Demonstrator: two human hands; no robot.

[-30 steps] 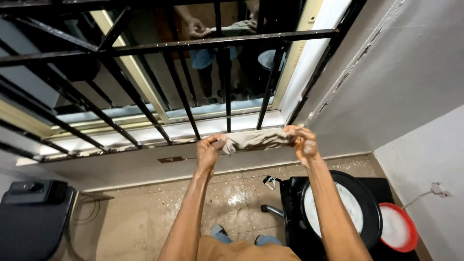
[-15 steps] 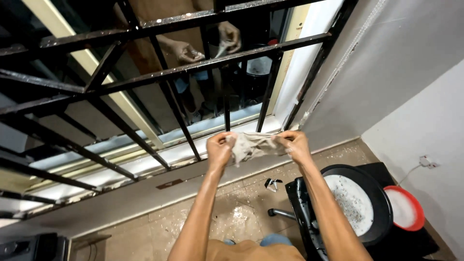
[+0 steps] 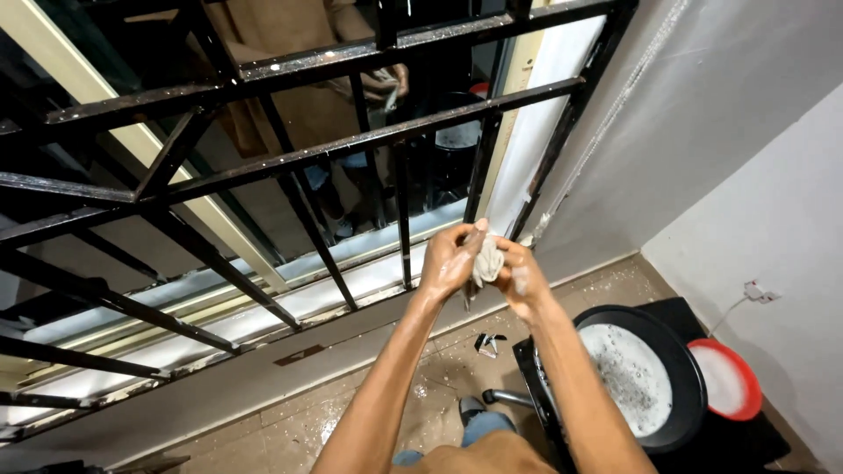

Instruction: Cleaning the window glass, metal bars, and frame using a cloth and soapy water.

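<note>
Two hands meet in front of the window grille, both closed on one small beige cloth (image 3: 487,261) bunched into a wad between them. The left hand (image 3: 450,260) grips the wad from the left with its fingers curled over the top; the right hand (image 3: 520,279) clamps it from the right, thumb side up, and the two hands are nearly touching. The cloth sits at about the height of the window sill (image 3: 290,303), just in front of the lower bars, with a short tail hanging down below the palms.

One black metal grille (image 3: 263,167) covers the window: two long horizontal rails run across the upper part, with several slanted and upright bars below them, all speckled with pale droplets. One reflection of a person (image 3: 299,53) in a brown top shows in the dark glass behind the bars, hands raised together.

Below and to the right stands one black basin (image 3: 680,351), round, holding foamy white water. Just beside it, farther right, is one red basin (image 3: 746,386) with a pale inside, its rim partly tucked behind the black one. Both rest on a black stand (image 3: 536,369). The tiled floor (image 3: 421,395) below is wet and spotted, and one small crumpled scrap (image 3: 486,342) lies on it near the stand. One white wall outlet (image 3: 757,291) sits on the right wall.
</note>
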